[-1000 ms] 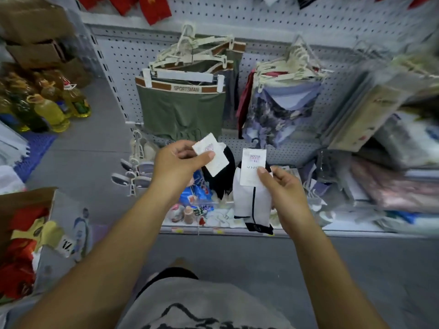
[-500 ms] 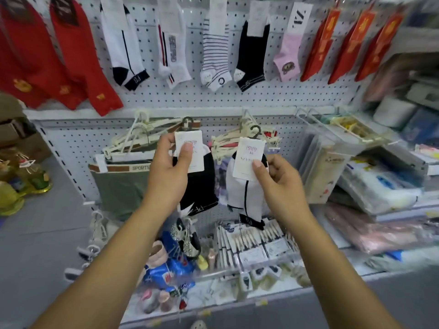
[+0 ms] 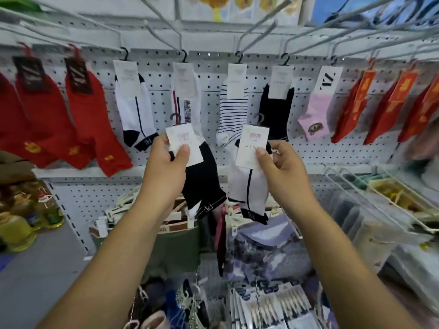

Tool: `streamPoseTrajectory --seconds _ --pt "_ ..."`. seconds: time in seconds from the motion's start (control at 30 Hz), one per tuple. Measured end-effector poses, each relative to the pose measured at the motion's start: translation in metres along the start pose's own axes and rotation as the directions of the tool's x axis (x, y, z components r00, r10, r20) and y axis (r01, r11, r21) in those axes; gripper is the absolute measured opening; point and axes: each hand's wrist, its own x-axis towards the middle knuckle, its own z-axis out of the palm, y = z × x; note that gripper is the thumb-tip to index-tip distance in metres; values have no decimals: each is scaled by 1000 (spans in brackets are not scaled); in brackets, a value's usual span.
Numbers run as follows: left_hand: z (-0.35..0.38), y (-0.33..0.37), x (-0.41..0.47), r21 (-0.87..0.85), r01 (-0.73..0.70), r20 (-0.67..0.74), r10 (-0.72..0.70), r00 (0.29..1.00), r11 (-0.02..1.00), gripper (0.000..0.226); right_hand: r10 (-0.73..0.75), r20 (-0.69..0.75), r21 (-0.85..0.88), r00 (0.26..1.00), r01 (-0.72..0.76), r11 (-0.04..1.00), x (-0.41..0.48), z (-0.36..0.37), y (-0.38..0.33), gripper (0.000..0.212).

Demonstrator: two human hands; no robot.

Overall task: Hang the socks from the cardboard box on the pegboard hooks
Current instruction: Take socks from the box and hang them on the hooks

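My left hand (image 3: 165, 170) pinches the white card of a black sock (image 3: 203, 184), thumb on the card's front. My right hand (image 3: 282, 172) pinches the card of a white sock with a black stripe (image 3: 247, 186). Each card has a small dark hook at its top. Both socks hang in front of the grey pegboard (image 3: 209, 74), just below its row of long wire hooks (image 3: 164, 22). That row carries a white sock (image 3: 135, 110), a striped sock (image 3: 231, 112), a black sock (image 3: 276, 110) and a pink sock (image 3: 316, 115). The cardboard box is out of view.
Red socks (image 3: 57, 119) hang at the left and red packets (image 3: 384, 103) at the right of the row. Below are hangers with underwear (image 3: 171, 236), a wire basket (image 3: 384, 198) at the right, and packaged goods (image 3: 268, 305) on the low shelf. Bottles (image 3: 26, 217) stand at far left.
Both hands have risen with their socks from the lower shelf level to just under the sock row. The view has tilted up, and the cardboard box has dropped out of sight.
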Motion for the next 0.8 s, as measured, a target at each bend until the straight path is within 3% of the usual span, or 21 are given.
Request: streamPoseTrajectory --seconds 0.17,0.37,0.5,0.8 --pt "-29 0 9 13 -36 -213 38 976 999 14 -45 168 23 985 42 999 45 41 -6 17" --pt "-72 13 -2 94 -82 -417 114 902 992 14 -164 372 64 913 150 987 84 113 -27 21" --pt "-92 21 -7 57 -68 -477 87 874 996 14 -254 351 122 901 225 967 115 157 -39 12" --pt "-109 36 0 67 -113 -502 131 855 991 16 -341 315 151 885 308 939 170 214 -74 20"
